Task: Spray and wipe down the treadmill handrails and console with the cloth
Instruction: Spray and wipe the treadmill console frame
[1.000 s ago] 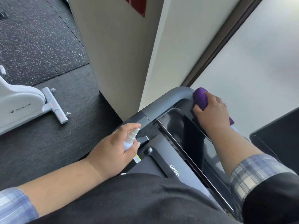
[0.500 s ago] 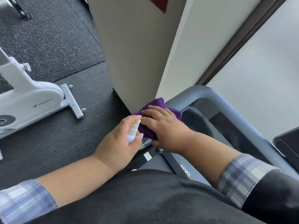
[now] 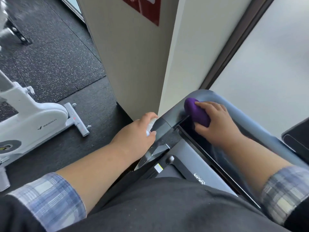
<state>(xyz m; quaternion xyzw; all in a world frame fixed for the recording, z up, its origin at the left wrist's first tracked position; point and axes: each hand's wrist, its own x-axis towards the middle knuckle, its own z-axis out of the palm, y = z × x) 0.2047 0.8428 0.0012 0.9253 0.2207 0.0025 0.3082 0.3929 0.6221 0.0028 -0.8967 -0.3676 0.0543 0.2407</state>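
A white exercise bike point(image 3: 31, 118) stands on speckled black rubber flooring point(image 3: 50, 52), left of a cream pillar point(image 3: 133, 64).

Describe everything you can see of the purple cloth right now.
The purple cloth looks soft, like microfibre, bunched into a rounded wad. The right hand covers its near side, fingers curled over it, pressing it at the corner where the grey handrail bends, beside the dark console screen. Its underside is hidden.

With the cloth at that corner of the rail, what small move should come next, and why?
Probably slide the right hand with the purple cloth along the grey rail toward the far side. The cloth sits bunched at the rail's left corner, the rest of the rail lies bare, and the left hand only holds the spray bottle.
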